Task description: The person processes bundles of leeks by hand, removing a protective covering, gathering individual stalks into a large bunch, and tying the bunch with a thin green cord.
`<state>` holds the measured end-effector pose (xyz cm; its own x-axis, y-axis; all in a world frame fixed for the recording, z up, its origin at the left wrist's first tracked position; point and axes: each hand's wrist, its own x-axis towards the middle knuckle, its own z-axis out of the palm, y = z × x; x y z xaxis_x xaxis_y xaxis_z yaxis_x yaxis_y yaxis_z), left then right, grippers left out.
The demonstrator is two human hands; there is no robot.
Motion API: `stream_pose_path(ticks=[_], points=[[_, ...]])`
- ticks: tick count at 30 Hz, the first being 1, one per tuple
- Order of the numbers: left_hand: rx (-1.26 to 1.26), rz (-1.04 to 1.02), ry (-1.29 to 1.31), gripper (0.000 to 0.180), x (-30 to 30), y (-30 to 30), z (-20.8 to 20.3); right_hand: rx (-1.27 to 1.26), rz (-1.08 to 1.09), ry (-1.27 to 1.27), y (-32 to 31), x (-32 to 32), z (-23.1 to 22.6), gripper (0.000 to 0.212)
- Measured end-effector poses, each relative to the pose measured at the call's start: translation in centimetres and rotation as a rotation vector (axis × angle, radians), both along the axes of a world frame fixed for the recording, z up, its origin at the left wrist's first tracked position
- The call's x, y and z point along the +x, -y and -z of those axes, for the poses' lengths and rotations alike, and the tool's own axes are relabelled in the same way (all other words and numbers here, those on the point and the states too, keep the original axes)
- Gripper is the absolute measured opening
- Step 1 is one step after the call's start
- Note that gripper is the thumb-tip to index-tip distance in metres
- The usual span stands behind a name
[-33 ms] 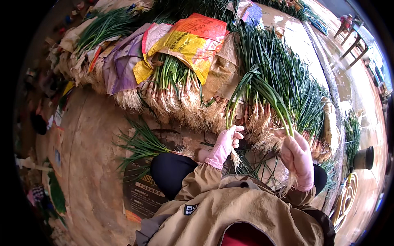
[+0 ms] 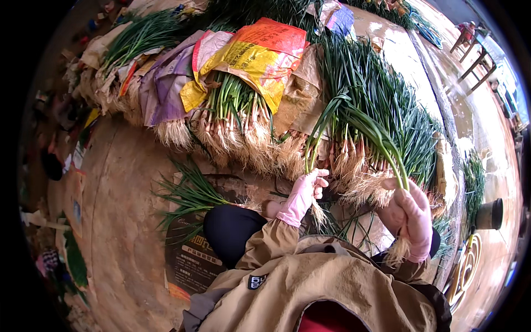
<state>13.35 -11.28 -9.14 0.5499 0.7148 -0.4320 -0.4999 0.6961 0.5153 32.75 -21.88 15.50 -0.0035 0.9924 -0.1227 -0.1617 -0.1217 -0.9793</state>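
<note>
My left hand [image 2: 303, 195], in a thin pink glove, is closed on a few green garlic stalks [image 2: 312, 157]; their pale roots [image 2: 317, 214] hang below the fist. To the right, my right hand [image 2: 408, 218], gloved alike, grips another few garlic stalks [image 2: 395, 165] whose long leaves arch up and left toward the left hand's stalks. Roots [image 2: 398, 252] dangle beneath that palm. Just beyond both hands stands a dense row of green garlic [image 2: 381, 99], leaves up and root ends facing me. The fingers hide the lower stems.
Yellow-and-red sacking [image 2: 251, 55] and a purple sack [image 2: 168, 94] cover part of the row. A small garlic bunch [image 2: 193, 191] lies left of my knee [image 2: 232, 232], over a dark printed cardboard sheet [image 2: 191, 265]. A black bucket [image 2: 490, 213] and coiled hose [image 2: 467, 268] are at far right.
My right hand has shifted a little to the right with its garlic stalks, turning slightly, and the roots below it swing right. The left hand stays in place.
</note>
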Motion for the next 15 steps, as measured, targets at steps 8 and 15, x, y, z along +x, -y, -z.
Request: stream_pose_path(ticks=[8, 15], points=[[-0.023, 0.111, -0.062, 0.034, 3.9, 1.4, -1.7, 0.504, -0.186, -0.170, 6.9, 4.2, -5.9, 0.033], [-0.020, 0.125, -0.084, 0.028, 5.3, 2.3, -2.0, 0.488, -0.061, 0.051, -3.1, -6.1, -8.5, 0.033]])
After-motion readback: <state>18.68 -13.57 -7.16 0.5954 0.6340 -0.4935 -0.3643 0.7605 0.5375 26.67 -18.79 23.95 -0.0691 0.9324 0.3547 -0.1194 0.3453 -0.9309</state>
